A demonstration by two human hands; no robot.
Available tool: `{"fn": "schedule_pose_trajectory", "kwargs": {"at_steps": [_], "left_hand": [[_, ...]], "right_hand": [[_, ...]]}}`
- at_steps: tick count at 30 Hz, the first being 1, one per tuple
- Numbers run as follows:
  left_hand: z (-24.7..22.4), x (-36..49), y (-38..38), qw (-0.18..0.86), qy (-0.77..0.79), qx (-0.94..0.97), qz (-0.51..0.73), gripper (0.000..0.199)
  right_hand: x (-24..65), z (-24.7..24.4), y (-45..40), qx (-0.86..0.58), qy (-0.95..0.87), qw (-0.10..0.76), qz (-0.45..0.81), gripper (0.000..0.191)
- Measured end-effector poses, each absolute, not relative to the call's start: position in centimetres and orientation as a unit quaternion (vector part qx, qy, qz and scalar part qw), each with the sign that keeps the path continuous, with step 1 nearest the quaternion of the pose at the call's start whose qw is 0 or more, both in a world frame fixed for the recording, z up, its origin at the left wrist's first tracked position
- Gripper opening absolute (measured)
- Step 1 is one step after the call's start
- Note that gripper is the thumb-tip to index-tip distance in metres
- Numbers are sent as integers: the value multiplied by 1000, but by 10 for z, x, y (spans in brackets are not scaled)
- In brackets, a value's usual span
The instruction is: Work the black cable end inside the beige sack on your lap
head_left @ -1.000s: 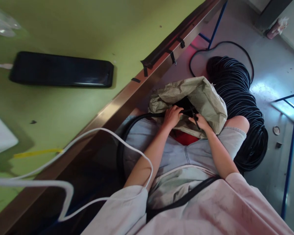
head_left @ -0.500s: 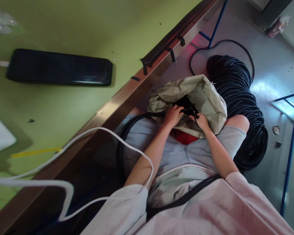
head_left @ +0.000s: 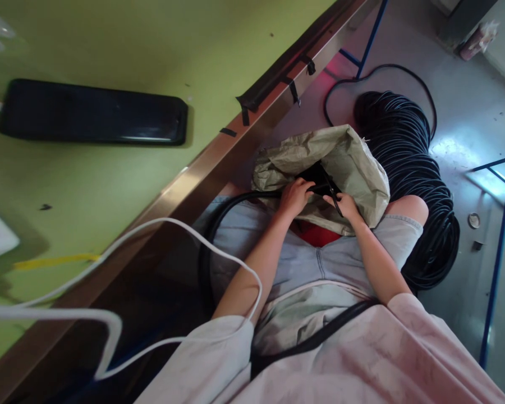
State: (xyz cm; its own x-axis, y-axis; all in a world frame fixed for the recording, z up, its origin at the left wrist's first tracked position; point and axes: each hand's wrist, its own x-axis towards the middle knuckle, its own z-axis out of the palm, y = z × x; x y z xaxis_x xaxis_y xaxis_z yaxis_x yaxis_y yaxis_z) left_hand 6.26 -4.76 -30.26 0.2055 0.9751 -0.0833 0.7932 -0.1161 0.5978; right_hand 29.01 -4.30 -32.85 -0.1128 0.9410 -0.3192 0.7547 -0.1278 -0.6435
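A black cable [head_left: 235,201] loops in from the left over my thigh and runs into my left hand [head_left: 295,196], whose fingers are closed around it. My right hand [head_left: 347,206] grips dark-handled scissors [head_left: 335,204] just to the right, their blades pointing up at the cable's end. Against the dark inside of the bag, I cannot tell whether the blades touch the cable. Both hands are over the mouth of a beige woven bag [head_left: 356,168] that stands open between my knees. A bit of red [head_left: 317,234] shows below the bag's rim.
On the right, a big coil of black cable [head_left: 408,163] lies on the floor beside my knee. The green table [head_left: 122,185] with its metal edge is on the left, bearing a black phone-like device [head_left: 95,115]. A white cord [head_left: 219,247] hangs across my left arm. Blue metal rods [head_left: 494,280] stand farther right.
The view has shifted slightly, so the table and device sit a little farther left. My hands keep nearly the same place over the bag, with the scissors turned very slightly.
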Motion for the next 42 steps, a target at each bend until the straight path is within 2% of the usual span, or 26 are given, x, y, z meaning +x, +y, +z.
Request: {"fn": "schedule_pose_trajectory", "kwargs": {"at_steps": [3,8,13,16,24,29,35,42], "left_hand": [[-303,63,-48,272,601,736,156,35],[-305,63,-47,273,598,739,145,34],[-303,64,-48,267,612,730,146,33],[-301,64,-49,267,624,718,151,33],[-307,63,-47,257,659,685,173,26],[-304,64,-49,237,666,689,161,22],[-293,66,-51,209,674,695,138,25],[-281,71,-56,170,641,739,117,27]], "right_hand": [[289,-329,-43,-634,-667,159,358,58],[290,-324,-44,-659,-608,130,425,63],[292,-329,-42,-679,-554,192,441,60],[291,-334,-41,-663,-544,200,473,57],[291,-335,-44,-603,-702,85,370,52],[289,-327,-44,-611,-718,92,321,48],[286,-309,-44,-655,-677,24,334,59],[288,-311,-44,-636,-708,36,306,52]]}}
